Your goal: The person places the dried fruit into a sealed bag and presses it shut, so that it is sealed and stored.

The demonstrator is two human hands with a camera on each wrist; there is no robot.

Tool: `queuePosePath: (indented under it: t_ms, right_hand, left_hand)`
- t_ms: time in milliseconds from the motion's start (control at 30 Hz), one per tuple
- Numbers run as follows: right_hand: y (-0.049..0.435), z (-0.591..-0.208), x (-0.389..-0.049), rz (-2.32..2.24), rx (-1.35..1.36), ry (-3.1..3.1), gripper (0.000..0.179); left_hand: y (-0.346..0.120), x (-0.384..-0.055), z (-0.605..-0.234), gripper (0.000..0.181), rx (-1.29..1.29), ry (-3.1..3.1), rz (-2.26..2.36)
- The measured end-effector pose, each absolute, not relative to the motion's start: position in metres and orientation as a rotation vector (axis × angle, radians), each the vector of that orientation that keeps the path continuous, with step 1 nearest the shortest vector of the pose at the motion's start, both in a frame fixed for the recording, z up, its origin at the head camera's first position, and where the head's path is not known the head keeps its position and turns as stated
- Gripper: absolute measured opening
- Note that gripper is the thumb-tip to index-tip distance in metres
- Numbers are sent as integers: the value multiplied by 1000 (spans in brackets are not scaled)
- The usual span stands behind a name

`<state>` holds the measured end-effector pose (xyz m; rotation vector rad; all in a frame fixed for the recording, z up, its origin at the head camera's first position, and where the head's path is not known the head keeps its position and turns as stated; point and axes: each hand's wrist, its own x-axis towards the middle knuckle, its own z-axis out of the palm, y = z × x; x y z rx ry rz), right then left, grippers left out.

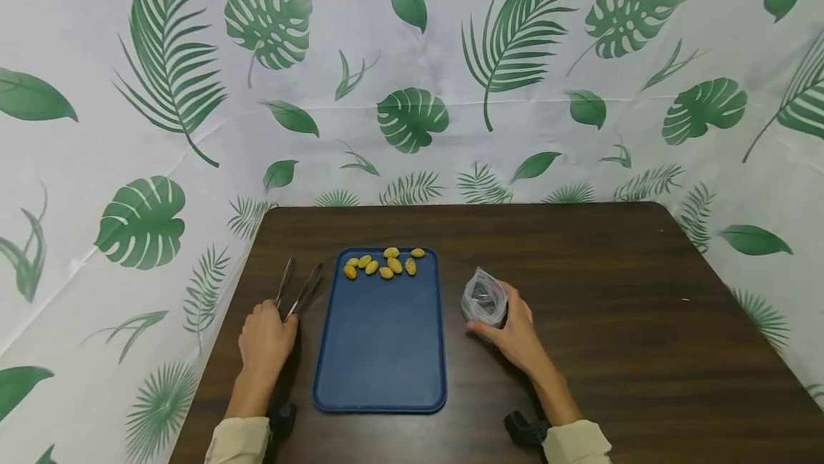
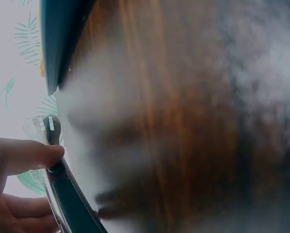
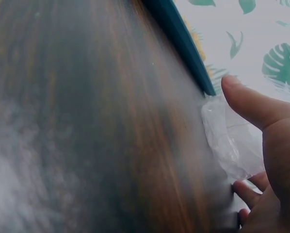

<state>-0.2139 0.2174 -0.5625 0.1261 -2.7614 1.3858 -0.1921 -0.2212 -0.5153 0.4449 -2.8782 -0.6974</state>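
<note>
A white backdrop printed with green leaves (image 1: 412, 121) hangs behind a dark wood-grain surface (image 1: 644, 321). At the left, the left hand (image 1: 265, 339) holds tongs (image 1: 306, 290), its fingers pinching them toward the near end while the tips stand apart; a light, even squeeze should close them without twisting. Next comes the blue tray (image 1: 380, 349). Its raised rim is the likeliest obstacle: a low sideways sweep of the tongs could catch it, so lifting them over seems wiser. Yellow oval pieces (image 1: 395, 265) lie grouped at the tray's far end, some close enough that one nudge might roll a neighbour. To the tray's right is a clear plastic bag (image 1: 484, 299), mouth upward; its contents cannot be told. The right hand (image 1: 520, 332) has its fingers curved round it, thumb on the near side. The film looks flimsy, so a gentle hold should keep the mouth from folding in.
</note>
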Motion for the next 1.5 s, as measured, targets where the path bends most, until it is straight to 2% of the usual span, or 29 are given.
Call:
queuePosePath:
  t_ms: [433, 967, 1500]
  right_hand:
    - [218, -560, -215, 1384, 98, -2756, 102]
    - [218, -563, -219, 1391, 110, -2755, 101]
    - [216, -565, -221, 1399, 133, -2753, 102]
  left_hand:
    - [-210, -196, -504, 53, 429, -2789, -793]
    - [-214, -198, -507, 43, 232, -2622, -760]
    - [-207, -198, -503, 44, 95, -2671, -752]
